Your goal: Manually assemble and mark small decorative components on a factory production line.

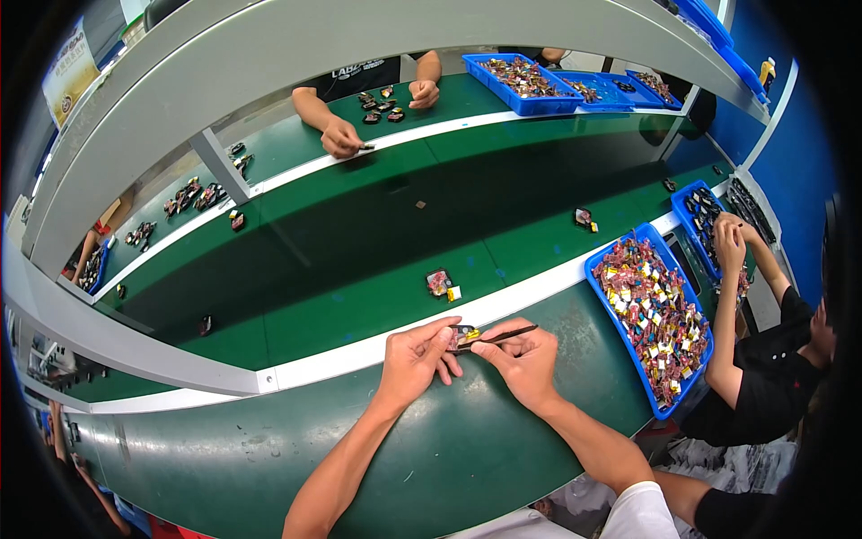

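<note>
My left hand [416,359] is closed on a small electronic assembly [464,333] with a dark shell and a yellow part, pinched between thumb and fingers just over the near edge of the green bench. In my right hand [523,361] is a slim black tool, apparently tweezers [512,333], its low end reaching to the assembly. My fingers hide part of both. Beyond my hands, a similar assembly with red wiring [439,283] and a white-yellow piece lies on the green conveyor belt [359,310].
A blue tray [665,412] heaped with wired small parts stands to my right. Past it, a co-worker's hands [732,235] reach over another blue tray [688,190]. Across the belt, another person's hands [341,138] handle small dark pieces. A grey frame bar [171,346] crosses the left side.
</note>
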A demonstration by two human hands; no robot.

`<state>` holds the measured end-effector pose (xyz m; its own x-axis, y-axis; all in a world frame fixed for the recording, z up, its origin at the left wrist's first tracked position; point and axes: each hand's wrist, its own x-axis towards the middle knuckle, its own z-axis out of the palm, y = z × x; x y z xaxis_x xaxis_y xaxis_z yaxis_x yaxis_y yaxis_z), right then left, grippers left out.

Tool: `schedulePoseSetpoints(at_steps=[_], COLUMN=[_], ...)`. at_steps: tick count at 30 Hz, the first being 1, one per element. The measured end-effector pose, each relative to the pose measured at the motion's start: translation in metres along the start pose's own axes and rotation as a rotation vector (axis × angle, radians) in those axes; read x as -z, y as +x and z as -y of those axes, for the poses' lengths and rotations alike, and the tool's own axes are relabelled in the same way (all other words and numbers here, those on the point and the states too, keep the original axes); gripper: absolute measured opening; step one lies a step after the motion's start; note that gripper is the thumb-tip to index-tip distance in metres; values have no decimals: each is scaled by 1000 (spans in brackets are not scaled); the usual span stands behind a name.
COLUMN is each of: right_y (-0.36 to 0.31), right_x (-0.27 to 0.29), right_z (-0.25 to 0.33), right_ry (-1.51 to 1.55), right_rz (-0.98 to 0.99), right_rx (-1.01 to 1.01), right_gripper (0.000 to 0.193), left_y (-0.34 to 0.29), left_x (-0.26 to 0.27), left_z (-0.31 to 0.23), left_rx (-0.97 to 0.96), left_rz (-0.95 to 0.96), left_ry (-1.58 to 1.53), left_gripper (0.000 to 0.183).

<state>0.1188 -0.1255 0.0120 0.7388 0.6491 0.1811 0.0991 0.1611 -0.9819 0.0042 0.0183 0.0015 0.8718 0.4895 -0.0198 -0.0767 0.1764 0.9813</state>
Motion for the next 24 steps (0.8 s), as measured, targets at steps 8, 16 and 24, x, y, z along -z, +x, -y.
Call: schedulePoseSetpoints(at_steps=[8,16,24], right_y=[0,2,1], right_x=[-1,3,3], right_z=[1,2,0], right_ry=[-32,-53,-82], right_rz=[-8,23,-4], right_rx=[11,-5,51], right_gripper=[13,13,14], left_y=[0,0,0], left_x=[1,0,1], left_z=[0,0,1], left_rx=[-21,-15,-8], left_rz=[9,9,-50], left_ry=[15,-2,-19], left_gripper=[32,29,29])
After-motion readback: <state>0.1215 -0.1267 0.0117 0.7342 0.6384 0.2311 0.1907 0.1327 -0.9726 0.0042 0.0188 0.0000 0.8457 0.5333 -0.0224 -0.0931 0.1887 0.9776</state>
